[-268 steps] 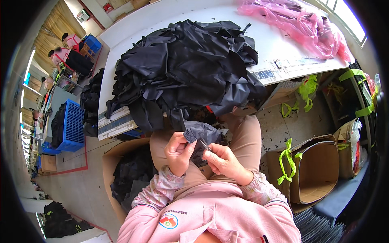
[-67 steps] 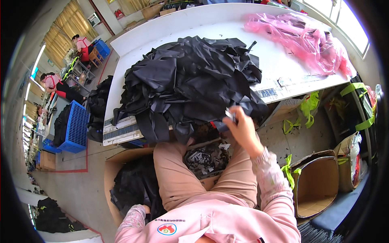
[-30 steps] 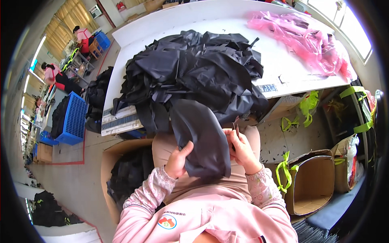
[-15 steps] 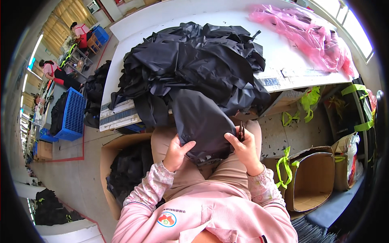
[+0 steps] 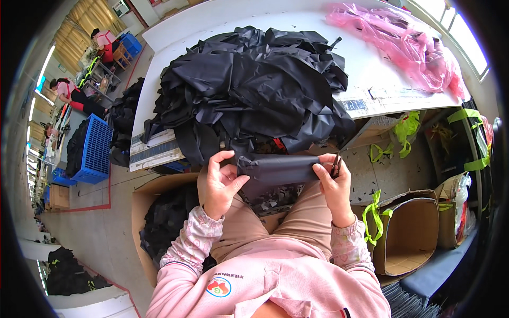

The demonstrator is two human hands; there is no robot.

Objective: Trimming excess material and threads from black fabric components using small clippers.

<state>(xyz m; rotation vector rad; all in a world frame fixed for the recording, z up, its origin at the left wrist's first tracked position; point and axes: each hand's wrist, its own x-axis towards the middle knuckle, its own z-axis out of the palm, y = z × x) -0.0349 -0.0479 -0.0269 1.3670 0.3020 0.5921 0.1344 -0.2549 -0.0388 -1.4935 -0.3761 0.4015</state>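
A piece of thin black fabric [image 5: 278, 168] is stretched sideways above my lap, with its upper edge folded over. My left hand [image 5: 220, 185] pinches its left end between thumb and fingers. At the right end, my right hand [image 5: 335, 185] grips it with the thumb in front. Dark thread snips [image 5: 336, 165] are also held in my right hand, blades pointing up past the fingers. Just beyond my hands, a big heap of similar black fabric [image 5: 254, 90] lies on the white table [image 5: 159, 50] and hangs over its front edge.
A cardboard box [image 5: 142, 212] with black pieces stands left of my legs. To the right is another cardboard box [image 5: 408, 233] with a yellow-green tie [image 5: 375, 220]. Pink plastic sheeting [image 5: 395, 42] covers something on the table. A blue crate [image 5: 94, 148] and two people are farther left.
Both hands have moved up and apart. The fabric, which hung down broad and flat between them, is now folded over and drawn into a narrow horizontal band.
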